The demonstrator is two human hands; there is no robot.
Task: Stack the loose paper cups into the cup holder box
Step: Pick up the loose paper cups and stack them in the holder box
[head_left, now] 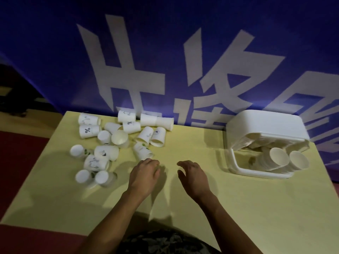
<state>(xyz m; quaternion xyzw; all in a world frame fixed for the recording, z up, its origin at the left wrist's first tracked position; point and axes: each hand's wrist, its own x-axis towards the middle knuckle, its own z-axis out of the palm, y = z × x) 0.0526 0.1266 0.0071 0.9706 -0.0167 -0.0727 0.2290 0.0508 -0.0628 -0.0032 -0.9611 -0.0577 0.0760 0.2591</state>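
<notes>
I see both hands over the yellow table (pixel 238 208), holding nothing. My left hand (pixel 145 174) hangs palm down with loosely curled fingers, just beside the nearest loose cup (pixel 142 153). My right hand (pixel 192 174) is relaxed and open, fingers slightly bent. The loose cups (pixel 110 140) lie scattered at the table's far left. The white box (pixel 264 129) sits at the far right, lid up, with two stacks (pixel 286 160) leaning inside.
</notes>
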